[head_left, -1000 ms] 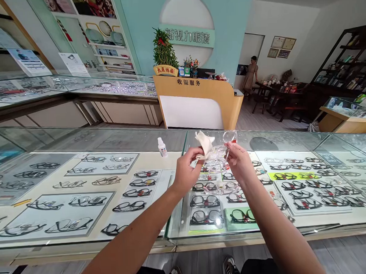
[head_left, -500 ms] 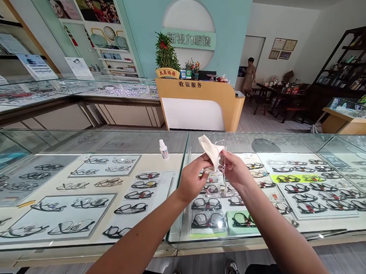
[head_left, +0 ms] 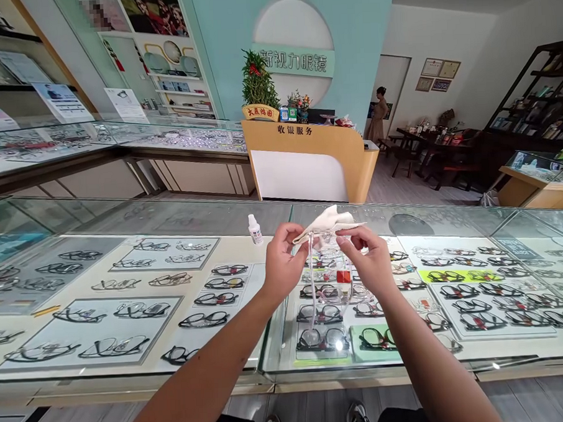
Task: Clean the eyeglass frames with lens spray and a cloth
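Cloth (head_left: 329, 220) tops glasses (head_left: 313, 278) between left hand (head_left: 284, 257) and right hand (head_left: 371, 257).

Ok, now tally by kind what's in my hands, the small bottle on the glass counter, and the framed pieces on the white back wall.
Pale cloth: 1
Clear-framed glasses, partly hidden by the cloth: 1
Small white bottle: 1
Framed wall pieces: 4
Total: 7
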`<state>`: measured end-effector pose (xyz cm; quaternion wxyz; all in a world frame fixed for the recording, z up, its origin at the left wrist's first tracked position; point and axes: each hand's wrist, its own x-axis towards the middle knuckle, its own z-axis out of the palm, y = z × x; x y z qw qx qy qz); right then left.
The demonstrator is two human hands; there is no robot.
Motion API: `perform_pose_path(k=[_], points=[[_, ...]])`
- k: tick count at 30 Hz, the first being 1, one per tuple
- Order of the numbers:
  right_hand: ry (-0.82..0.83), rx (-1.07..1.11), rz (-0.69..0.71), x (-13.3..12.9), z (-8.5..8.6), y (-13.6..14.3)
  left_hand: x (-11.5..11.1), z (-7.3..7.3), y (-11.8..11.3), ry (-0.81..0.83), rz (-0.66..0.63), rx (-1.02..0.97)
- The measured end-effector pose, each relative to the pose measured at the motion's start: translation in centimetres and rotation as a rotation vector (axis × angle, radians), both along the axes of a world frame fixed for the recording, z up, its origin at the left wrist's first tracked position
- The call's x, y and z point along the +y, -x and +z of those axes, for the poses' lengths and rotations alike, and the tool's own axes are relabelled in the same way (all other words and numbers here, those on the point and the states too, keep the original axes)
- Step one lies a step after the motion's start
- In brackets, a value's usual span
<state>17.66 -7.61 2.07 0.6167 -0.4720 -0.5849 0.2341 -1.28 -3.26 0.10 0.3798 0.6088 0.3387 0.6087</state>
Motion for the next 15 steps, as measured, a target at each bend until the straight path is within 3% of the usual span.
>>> perform_pose_path(k=[6,15], points=[[-0.096,-0.174,0.016,0.22,-0.53,-0.19,0.37,0.84,-0.12,0.111,-0.174,-0.059],[-0.111,-0.231,0.022,0.54,-0.53,-0.38,0.73,0.78,-0.3,0.145,-0.213,-0.032]])
